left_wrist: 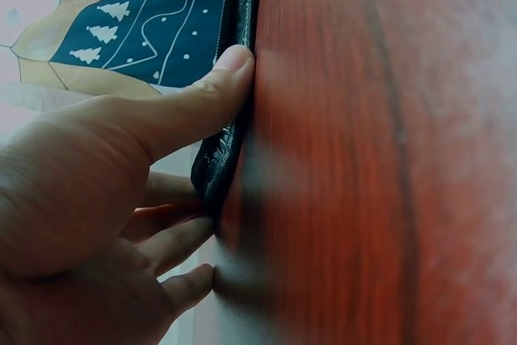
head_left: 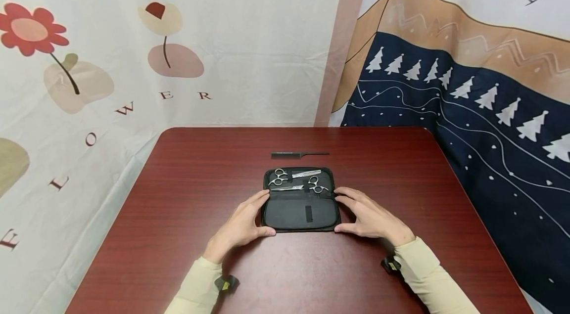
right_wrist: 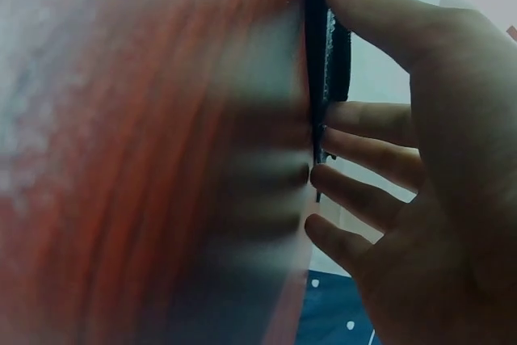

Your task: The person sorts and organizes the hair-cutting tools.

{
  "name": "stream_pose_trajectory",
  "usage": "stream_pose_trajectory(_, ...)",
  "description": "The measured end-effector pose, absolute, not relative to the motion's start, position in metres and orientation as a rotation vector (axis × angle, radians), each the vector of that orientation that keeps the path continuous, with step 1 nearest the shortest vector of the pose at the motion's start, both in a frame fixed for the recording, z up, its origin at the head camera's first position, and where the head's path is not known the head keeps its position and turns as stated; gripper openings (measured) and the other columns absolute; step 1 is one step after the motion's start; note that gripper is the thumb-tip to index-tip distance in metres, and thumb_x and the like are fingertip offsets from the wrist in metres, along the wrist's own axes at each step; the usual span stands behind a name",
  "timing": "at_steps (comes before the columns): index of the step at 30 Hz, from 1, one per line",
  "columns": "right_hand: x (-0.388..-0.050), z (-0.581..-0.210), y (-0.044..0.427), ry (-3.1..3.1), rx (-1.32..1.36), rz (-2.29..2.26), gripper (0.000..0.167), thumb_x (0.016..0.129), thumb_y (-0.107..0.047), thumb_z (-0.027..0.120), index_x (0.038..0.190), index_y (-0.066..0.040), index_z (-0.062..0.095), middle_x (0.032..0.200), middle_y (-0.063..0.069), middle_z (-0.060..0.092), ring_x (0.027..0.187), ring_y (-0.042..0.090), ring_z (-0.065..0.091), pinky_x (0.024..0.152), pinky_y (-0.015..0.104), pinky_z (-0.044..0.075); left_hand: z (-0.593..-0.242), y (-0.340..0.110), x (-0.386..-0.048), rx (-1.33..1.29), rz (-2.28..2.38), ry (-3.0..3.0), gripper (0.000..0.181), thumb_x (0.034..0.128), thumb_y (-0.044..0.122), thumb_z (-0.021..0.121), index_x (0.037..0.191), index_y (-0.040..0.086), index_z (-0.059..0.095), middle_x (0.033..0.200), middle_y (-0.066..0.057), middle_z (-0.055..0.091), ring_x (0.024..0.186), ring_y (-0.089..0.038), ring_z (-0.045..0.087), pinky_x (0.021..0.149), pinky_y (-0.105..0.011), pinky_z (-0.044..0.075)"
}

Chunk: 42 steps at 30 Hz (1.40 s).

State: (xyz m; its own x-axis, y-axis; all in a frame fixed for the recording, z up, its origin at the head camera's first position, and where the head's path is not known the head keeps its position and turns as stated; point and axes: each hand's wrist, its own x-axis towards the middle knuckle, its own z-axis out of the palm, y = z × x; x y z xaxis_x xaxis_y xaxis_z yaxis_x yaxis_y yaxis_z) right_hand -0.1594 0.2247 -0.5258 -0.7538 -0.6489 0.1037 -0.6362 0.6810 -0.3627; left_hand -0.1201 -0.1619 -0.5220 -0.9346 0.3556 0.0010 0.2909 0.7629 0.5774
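A black zip case (head_left: pixel 285 216) lies opened out flat on the table. Thinning scissors (head_left: pixel 307 174) are tucked in its far half, and a second pair of scissors (head_left: pixel 317 187) lies just below, handles to the right. My left hand (head_left: pixel 242 220) holds the case's left side, thumb at the near edge and fingers along the side. On the opposite side, my right hand (head_left: pixel 371 216) holds it the same way. In the left wrist view the thumb (left_wrist: pixel 230 66) touches the case's edge; the right wrist view shows fingertips (right_wrist: pixel 323 175) along the other side.
Beyond the case lies a black tail comb (head_left: pixel 287 155). All of this is on a dark red wooden table (head_left: pixel 200 175) with rounded far corners. A pale flower-print curtain (head_left: pixel 267 57) and a navy tree-print curtain (head_left: pixel 467 121) hang behind it.
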Motion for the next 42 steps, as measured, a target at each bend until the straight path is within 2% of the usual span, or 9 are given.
stream_pose_trajectory(10, -0.161, -0.523, 0.221, 2.851, -1.057, -0.558, 0.07, 0.089, -0.042, 0.097, 0.139, -0.001, 0.072, 0.163, 0.014, 0.061, 0.15, 0.036, 0.062, 0.125, 0.056, 0.053, -0.52, -0.162, -0.119, 0.521, 0.887, 2.838, 0.101, 0.0832, 0.029, 0.102, 0.163, -0.008, 0.052, 0.176, -0.02, 0.05, 0.163, -0.041, 0.051, 0.132, -0.057, 0.046)
stream_pose_trajectory(26, -0.161, -0.524, 0.219, 2.862, -1.074, -0.577, 0.069, 0.086, -0.042, 0.099, 0.135, -0.001, 0.074, 0.158, 0.012, 0.063, 0.144, 0.034, 0.066, 0.12, 0.056, 0.056, -0.513, -0.166, -0.121, 0.56, 0.905, 2.839, 0.1, 0.0835, 0.033, 0.101, 0.161, -0.009, 0.054, 0.173, -0.024, 0.052, 0.161, -0.045, 0.052, 0.131, -0.06, 0.046)
stream_pose_trajectory(34, -0.161, -0.525, 0.218, 2.855, -1.074, -0.584, 0.069, 0.086, -0.042, 0.099, 0.136, -0.002, 0.073, 0.159, 0.012, 0.063, 0.145, 0.034, 0.065, 0.12, 0.056, 0.055, -0.505, -0.171, -0.13, 0.614, 0.961, 2.902, 0.093, 0.0906, 0.041, 0.096, 0.164, 0.001, 0.056, 0.17, -0.021, 0.057, 0.158, -0.044, 0.056, 0.127, -0.063, 0.05)
stream_pose_trajectory(42, -0.161, -0.525, 0.219, 2.856, -1.055, -0.578, 0.069, 0.086, -0.043, 0.099, 0.136, -0.002, 0.073, 0.159, 0.011, 0.062, 0.146, 0.033, 0.064, 0.121, 0.057, 0.055, -0.49, -0.167, -0.163, 0.739, 1.026, 2.947, 0.085, 0.0923, 0.039, 0.095, 0.163, 0.007, 0.059, 0.164, -0.016, 0.063, 0.155, -0.038, 0.06, 0.128, -0.059, 0.051)
